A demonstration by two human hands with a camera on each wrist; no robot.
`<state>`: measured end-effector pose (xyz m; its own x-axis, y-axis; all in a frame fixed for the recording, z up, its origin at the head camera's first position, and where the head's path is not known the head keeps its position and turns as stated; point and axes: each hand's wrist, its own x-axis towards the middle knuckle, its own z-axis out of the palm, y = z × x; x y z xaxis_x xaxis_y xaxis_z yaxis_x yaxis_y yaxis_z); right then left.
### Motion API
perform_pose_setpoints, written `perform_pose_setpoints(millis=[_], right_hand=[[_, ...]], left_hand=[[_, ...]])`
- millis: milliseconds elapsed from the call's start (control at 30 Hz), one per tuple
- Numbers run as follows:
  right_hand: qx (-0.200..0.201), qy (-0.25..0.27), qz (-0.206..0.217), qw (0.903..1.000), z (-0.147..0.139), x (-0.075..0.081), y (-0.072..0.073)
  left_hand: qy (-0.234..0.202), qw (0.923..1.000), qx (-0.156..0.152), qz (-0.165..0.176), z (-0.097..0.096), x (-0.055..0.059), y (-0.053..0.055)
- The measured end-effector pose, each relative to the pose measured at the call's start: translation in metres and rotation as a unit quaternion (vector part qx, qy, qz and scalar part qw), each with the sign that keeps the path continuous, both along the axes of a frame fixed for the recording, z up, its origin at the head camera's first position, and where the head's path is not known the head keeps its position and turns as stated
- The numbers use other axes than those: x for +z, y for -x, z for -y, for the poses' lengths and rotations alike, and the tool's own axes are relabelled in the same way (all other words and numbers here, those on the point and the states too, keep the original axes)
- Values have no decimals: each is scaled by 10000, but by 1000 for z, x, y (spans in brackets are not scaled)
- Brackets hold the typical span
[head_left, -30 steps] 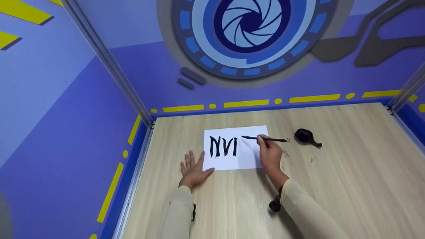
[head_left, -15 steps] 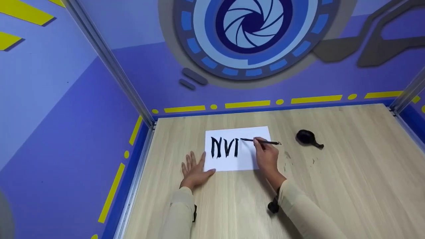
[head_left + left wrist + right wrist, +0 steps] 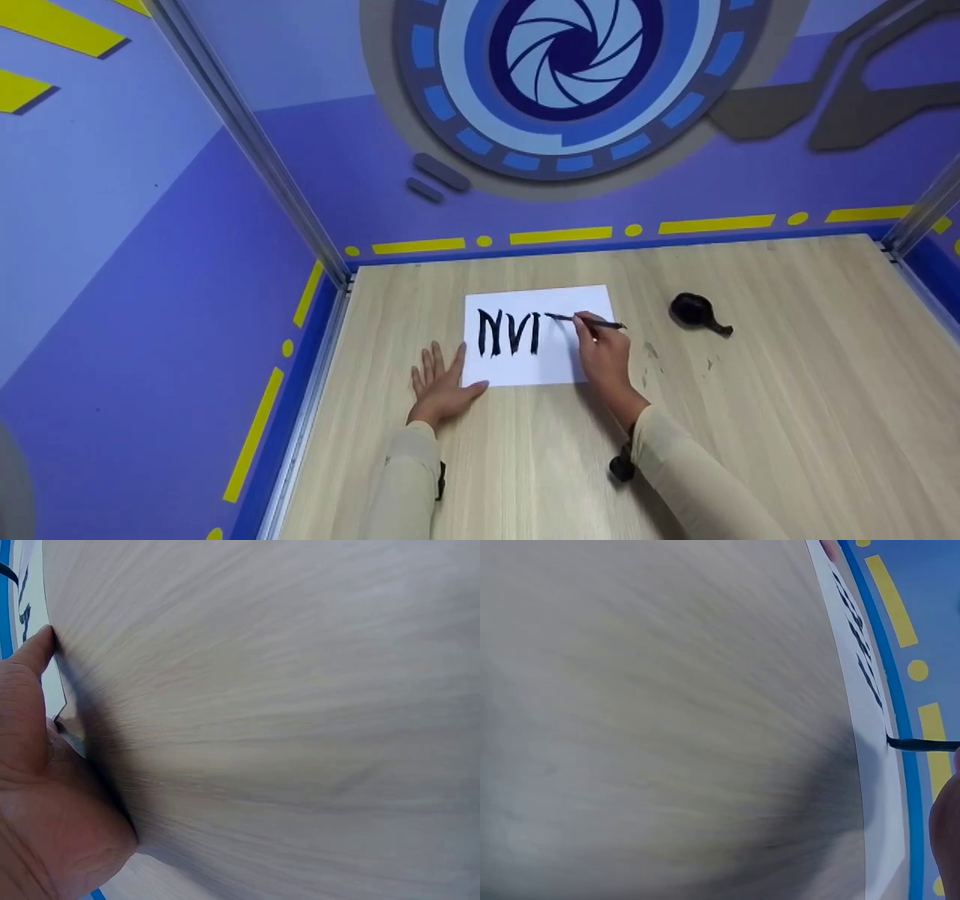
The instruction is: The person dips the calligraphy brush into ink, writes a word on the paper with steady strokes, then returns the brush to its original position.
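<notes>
Looking at a thin black brush (image 3: 562, 317), tip a bit above the middle of a white sheet of paper (image 3: 555, 367), just right of the black NVI lettering (image 3: 514, 346), level with the top of the I. Can't tell if touching or barely hovering. Pinched in the right hand (image 3: 606, 356), handle leaning off to the right. Over at the left, fingers spread: the left hand (image 3: 439, 386), thumb on the near edge by the corner, index finger against the left edge.

Tips, for what that's worth: match the height and slant of the strokes to the left. Leave a similar gap too. Press light at first, then pull in one steady go. Probably smart to lift that right wrist, and to steer clear of the black strokes in case of wet ink (can't tell from here). Pin the sheet flat with the left.

Farther right: a black spoon-shaped dish (image 3: 691, 310), handle pointing right and near. Beneath everything, a pale wood-grain table (image 3: 787, 360), with dark smudges (image 3: 651, 351) between paper and dish. Around that, purple-blue panels (image 3: 315, 150), a metal post (image 3: 255, 142) in the far left corner, yellow dashes (image 3: 561, 235) along the bottom, plus a big shutter-like emblem (image 3: 574, 49) at the far side.
</notes>
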<state>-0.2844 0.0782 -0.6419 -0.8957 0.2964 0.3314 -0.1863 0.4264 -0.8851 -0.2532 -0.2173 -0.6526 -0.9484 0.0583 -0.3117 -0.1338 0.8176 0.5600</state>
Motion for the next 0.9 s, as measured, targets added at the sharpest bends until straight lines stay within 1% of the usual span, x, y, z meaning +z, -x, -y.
perform_pose_setpoints(millis=[100, 200, 367, 433, 533, 667, 767, 900], right_hand=[[77, 54, -52, 9999, 0, 0, -1], [149, 115, -77, 9998, 1, 0, -1], [113, 203, 79, 9997, 2, 2, 0], [89, 240, 120, 9996, 2, 3, 2], [33, 147, 135, 9998, 2, 6, 4], [-37, 42, 58, 10000, 3, 8, 7], [14, 108, -43, 9999, 4, 10, 7], [72, 144, 14, 9999, 4, 13, 6]], left_hand=[[-30, 10000, 6, -15, 0, 3, 0], [-24, 10000, 2, -42, -1, 1, 1], [69, 10000, 8, -53, -1, -4, 3], [56, 10000, 5, -57, -1, -3, 2], [-32, 10000, -18, -70, -1, 0, 1], [-116, 9998, -31, -152, -1, 3, 0], [6, 9999, -9, -113, 0, 0, 0], [169, 9998, 25, -64, 0, -8, 4]])
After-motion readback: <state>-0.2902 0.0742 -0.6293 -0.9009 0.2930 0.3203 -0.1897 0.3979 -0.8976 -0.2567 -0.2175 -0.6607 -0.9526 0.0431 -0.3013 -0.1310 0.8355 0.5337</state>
